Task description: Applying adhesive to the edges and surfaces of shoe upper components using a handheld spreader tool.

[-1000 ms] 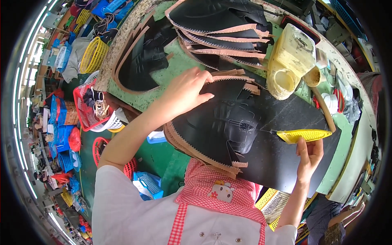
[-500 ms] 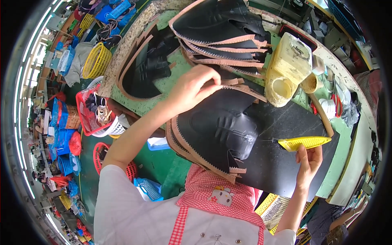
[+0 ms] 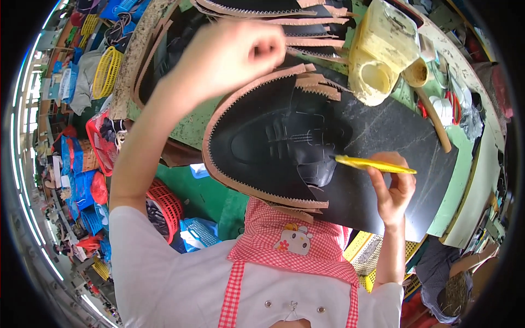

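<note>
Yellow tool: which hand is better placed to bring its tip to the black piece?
Probably the right hand: it holds the yellow tool, whose tip points toward the black piece. The left hand, blurred, is near the piece's far edge, no tool visible in it.

Green floor [image 3: 223,206], pale green worktable [image 3: 461,158], bright strip lights [image 3: 98,310] — far left

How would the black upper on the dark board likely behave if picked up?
The black upper would probably flex, since its edges look thin. It seems light, a sheet rather than a block. Its glossy patches hint at a slightly slippery surface.
</note>
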### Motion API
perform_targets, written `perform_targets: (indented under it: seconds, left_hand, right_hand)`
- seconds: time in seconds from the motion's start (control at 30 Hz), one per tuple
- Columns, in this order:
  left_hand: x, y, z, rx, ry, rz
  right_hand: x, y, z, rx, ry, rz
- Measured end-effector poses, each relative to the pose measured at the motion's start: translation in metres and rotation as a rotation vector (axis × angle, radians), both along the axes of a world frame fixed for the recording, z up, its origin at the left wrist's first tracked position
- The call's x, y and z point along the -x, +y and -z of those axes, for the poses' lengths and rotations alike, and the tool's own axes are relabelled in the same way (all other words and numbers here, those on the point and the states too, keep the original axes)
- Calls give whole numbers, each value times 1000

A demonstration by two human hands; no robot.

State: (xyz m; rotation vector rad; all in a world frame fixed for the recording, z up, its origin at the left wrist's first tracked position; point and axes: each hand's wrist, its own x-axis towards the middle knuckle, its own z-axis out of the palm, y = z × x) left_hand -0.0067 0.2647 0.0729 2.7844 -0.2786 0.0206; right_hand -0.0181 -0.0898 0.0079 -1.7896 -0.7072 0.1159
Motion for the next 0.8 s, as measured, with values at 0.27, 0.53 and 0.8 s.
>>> perform_targets:
  seconds: [0.27,0.53,0.8]
  left_hand:
    - [60,-7,48,-185,76,-234]
    - [59,-8,52,-68,48,-276]
    - [49,9,60,302,-285,-5]
  right_hand:
    - [-27,46,-19,238,-260,-184]
    - [-22,50,-26,239,-208,-167]
    - [-26,-9,-8,216,-13,183]
